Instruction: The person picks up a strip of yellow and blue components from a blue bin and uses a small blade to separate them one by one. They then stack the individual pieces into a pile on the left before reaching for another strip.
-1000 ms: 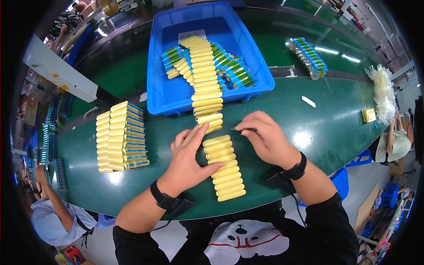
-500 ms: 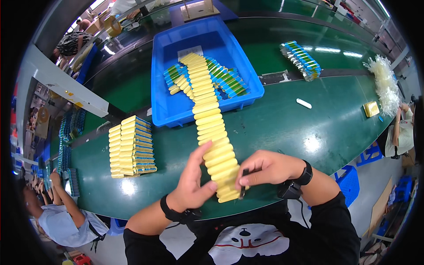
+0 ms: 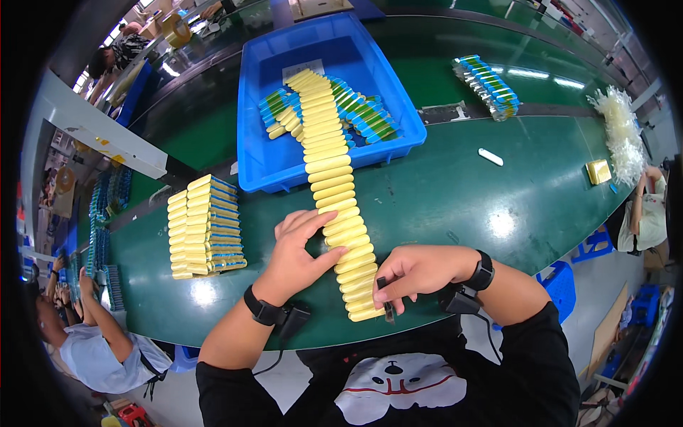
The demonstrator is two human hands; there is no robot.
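Observation:
A long chain of yellow rounded packets runs from the blue bin across the table toward me. My left hand lies at its left side, thumb and forefinger spread, their tips touching the packets. By the near right end of the chain, my right hand pinches a slim dark tool, which points downward. Its exact kind is too small to make out. Inside the bin, more linked packets show blue and green sides, partly under the yellow chain.
Folded yellow packets stand in a stack on the left. Farther right lie a blue-and-silver strip bundle, a white oblong piece, a small gold block and a pile of clear plastic. People sit at both sides.
My left hand has shifted slightly left and up along the chain, its fingers spread wider. My right hand keeps the dark tool and has moved slightly left.

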